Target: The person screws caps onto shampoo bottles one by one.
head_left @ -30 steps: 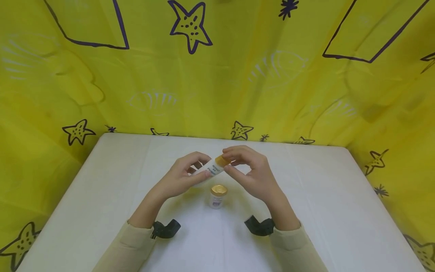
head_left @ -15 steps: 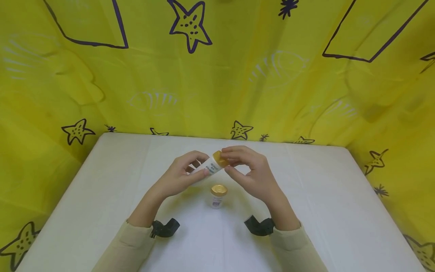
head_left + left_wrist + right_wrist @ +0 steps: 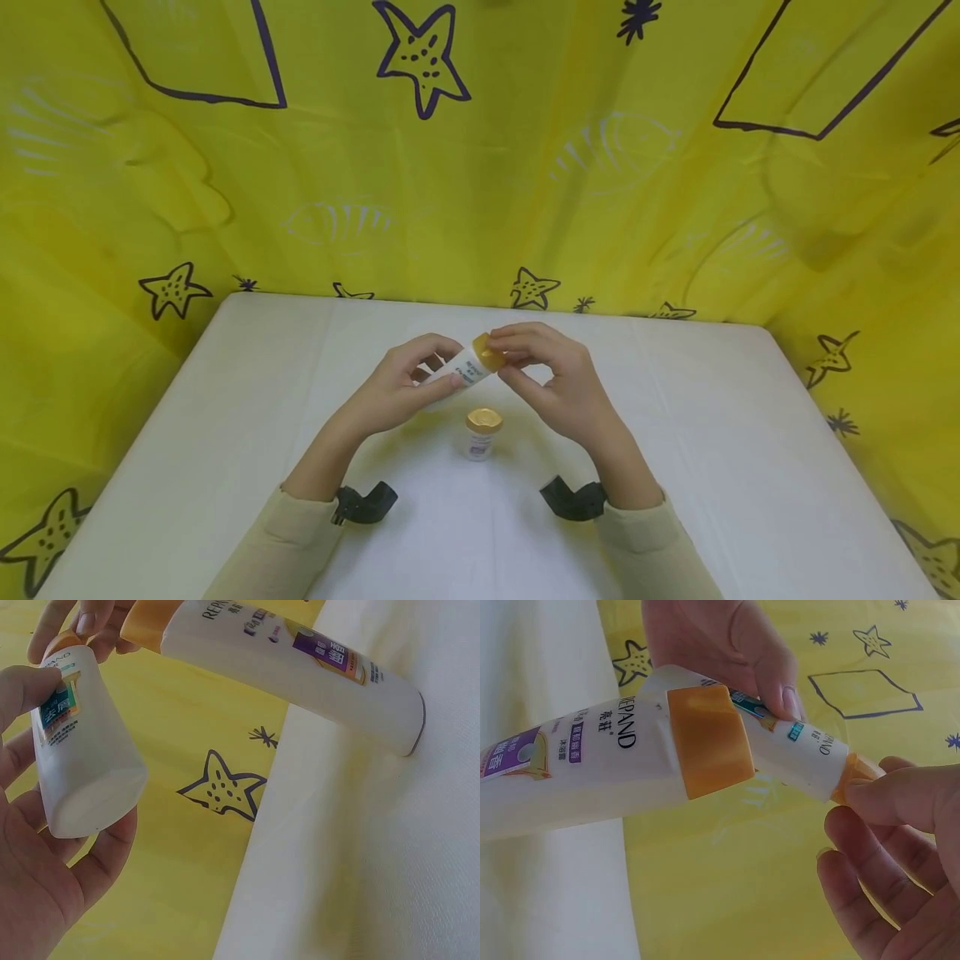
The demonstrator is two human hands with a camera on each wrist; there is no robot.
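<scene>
My left hand (image 3: 401,379) grips a white flat-sided bottle (image 3: 90,765) with a teal label, holding it tilted above the table with its cap end up and to the right. At that end, the thumb and fingers of my right hand (image 3: 555,375) pinch the orange-gold cap (image 3: 853,778). The cap sits on the bottle's neck. A second white bottle (image 3: 478,444), with a purple label and the same kind of cap, stands upright on the table just nearer to me than the hands. It looms large in both wrist views.
A white-covered table (image 3: 645,467) lies under both hands. Behind it hangs a yellow curtain (image 3: 480,183) printed with starfish and fish. Black wrist cameras (image 3: 367,503) jut inward from both wrists, on either side of the standing bottle.
The held bottle has turned slightly in my left hand, its cap end shifting a little to the left. My right fingers stay at the cap; the standing bottle has not moved.
</scene>
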